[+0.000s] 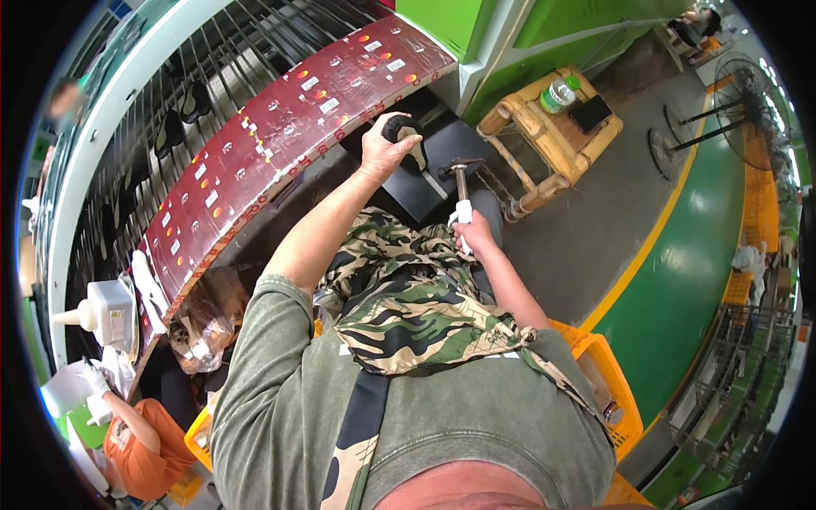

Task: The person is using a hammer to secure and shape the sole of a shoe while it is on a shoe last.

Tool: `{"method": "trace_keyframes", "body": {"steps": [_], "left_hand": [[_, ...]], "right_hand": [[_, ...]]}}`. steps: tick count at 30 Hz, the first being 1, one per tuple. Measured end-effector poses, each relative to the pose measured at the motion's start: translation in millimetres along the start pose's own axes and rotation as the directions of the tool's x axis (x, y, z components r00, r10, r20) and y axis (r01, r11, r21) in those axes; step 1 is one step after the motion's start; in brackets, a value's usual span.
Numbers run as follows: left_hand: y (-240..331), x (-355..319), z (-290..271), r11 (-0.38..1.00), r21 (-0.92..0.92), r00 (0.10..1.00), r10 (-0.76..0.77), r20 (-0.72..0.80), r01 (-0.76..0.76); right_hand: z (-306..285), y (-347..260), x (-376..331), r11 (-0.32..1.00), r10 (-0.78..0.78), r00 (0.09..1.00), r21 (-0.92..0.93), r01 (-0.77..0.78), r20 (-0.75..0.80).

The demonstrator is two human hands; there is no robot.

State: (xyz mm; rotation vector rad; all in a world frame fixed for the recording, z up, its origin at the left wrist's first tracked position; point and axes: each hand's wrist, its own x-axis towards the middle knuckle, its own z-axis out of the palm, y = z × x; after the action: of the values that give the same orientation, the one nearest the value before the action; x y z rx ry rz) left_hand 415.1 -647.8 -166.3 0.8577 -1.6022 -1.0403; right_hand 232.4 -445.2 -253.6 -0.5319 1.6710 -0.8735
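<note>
Work in hand: looks part-way, by my judgement; black shoe-like piece with a pale underside is up in the left hand, close to 12 o'clock of the view, over a flat black surface, desk or block, cannot tell which

Left hand: fingers curled round the piece, clamped on it, forearm running in from 7 o'clock

Right hand, toward 3 o'clock: closed on the white-wrapped grip of a metal-shafted hammer; shaft points to 12, dark head near the piece, at its 4 o'clock, seemingly apart from it

Done so far: piece gripped, tool taken up; whether any blow has landed, cannot tell

Left, as far as shows: piece not yet set down, hammer not yet laid aside; finish of the piece too small to judge

More black shoes at 10 o'clock, on a rack of thin metal rods; finished or waiting, cannot tell

Labels: long dark red, glossy-covered ledge, sweeping from 9 round to 12, bears pale rectangular stickers, red-and-yellow spots and print along its edge; wording not noted

Clear plastic bottle with green cap and green label between 1 and 2 o'clock, on a yellow bamboo stool, beside a black flat slab, phone-like; label print too small to read
</note>
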Motion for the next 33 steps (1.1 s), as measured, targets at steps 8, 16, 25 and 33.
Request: {"method": "trace_keyframes", "body": {"steps": [8,16,25,33], "left_hand": [[23,15,-20,0.978,0.161,0.972,-0.161,0.169,0.134],[15,19,-19,0.976,0.171,0.975,-0.163,0.154,0.136],[-3,29,-24,0.977,0.166,0.972,-0.164,0.170,0.136],[2,41,-13,0.966,0.223,0.960,-0.183,0.212,0.135]], "right_hand": [[-36,-113,-34,0.939,-0.301,0.954,-0.172,0.298,0.006],[-6,-235,-126,0.514,-0.857,0.513,-0.119,0.849,-0.038],[10,-185,-92,0.707,-0.704,0.707,-0.032,0.707,0.073],[4,-205,-84,0.306,-0.912,0.393,-0.449,0.839,0.114]]}}
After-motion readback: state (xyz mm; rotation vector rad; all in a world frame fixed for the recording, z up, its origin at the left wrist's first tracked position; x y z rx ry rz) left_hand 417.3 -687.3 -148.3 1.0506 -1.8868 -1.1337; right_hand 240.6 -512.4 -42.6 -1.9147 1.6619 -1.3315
